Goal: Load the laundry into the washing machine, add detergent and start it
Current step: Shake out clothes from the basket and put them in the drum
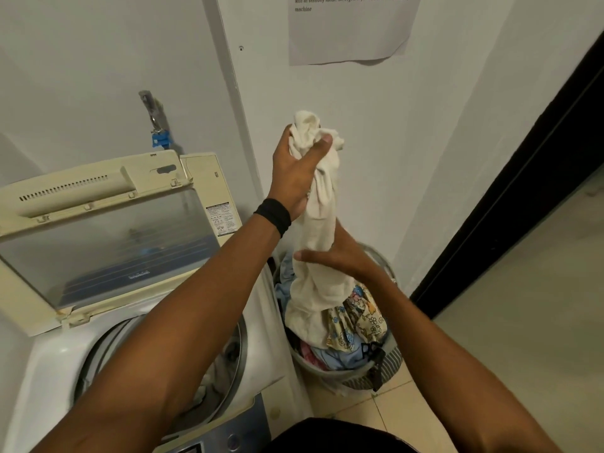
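Printed on a paper sheet [351, 37] taped high on the wall [327, 93], cut off at the top edge: "and in standby mode. Detergent is placed next to the washing machine". On the right edge of the raised lid [98, 250] of the washing machine [45, 361], a warning sticker [222, 220], print too small to read. Low on the lid's glass, pale lettering [139, 275], upside down, illegible.

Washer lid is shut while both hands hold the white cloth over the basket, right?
No. The lid is open, tilted up, as the head view shows. The left hand and right hand do grip the white cloth over the basket.
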`<state>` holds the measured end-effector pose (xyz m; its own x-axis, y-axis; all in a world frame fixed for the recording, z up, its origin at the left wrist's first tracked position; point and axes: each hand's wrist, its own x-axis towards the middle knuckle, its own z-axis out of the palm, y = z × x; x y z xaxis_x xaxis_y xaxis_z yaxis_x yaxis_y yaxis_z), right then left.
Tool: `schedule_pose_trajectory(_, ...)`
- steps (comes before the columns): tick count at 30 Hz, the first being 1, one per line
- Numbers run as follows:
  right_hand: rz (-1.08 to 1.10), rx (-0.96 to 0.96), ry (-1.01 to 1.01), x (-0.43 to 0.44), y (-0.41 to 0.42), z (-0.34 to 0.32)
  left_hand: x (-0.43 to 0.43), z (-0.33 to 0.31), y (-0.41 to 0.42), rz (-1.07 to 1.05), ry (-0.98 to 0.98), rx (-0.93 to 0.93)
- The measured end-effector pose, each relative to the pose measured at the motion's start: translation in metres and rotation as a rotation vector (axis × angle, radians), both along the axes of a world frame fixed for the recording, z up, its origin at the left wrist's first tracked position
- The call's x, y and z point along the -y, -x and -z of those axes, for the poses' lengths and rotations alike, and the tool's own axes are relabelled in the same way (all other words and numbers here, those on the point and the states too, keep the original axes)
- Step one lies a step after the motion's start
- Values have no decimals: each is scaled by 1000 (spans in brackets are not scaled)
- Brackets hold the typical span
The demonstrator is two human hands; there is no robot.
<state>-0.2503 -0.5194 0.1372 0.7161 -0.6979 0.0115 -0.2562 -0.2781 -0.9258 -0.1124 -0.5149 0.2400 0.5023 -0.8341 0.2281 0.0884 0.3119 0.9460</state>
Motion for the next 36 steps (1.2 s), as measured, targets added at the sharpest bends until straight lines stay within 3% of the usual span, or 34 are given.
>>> schedule_pose_trajectory(4, 60, -80, -62, 2, 7, 12, -3, -16, -8, -116, 39, 93)
schedule_pose_trajectory(10, 103, 29, 15, 40, 47, -41, -13, -22, -45, -330, 43, 594)
schedule_pose_trajectory(15, 132, 337, -112, 53, 54, -86, -21, 7, -36, -238, -84, 730)
schedule_pose_trajectory(18, 190, 425, -114, 49, 34, -90, -24, 16, -16, 17, -114, 850)
schedule_pose_trajectory(21, 208, 430, -122, 45, 18, -88, -26, 33, -8, 163, -186, 837)
schedule_pose_trajectory(24, 130, 410, -225, 47, 18, -79, -22, 48, -14, 57, -191, 818)
schedule_pose_trajectory(27, 35, 359, -286, 47, 25, -60, -22, 48, -20, -66, -165, 665)
schedule_pose_trajectory(30, -44, 140, -332, 33, 31, -29, -18, 43, -25, -154, -136, 526)
schedule_pose_trajectory(32, -17, 31, -286, 25, 35, -9, -15, 39, -27, -161, -148, 543)
schedule_pose_trajectory(34, 78, 50, -272, 27, 40, -7, -14, 39, -31, -177, -165, 576)
schedule_pose_trajectory(36, 195, 199, -333, 40, 51, -18, -17, 46, -37, -203, -194, 588)
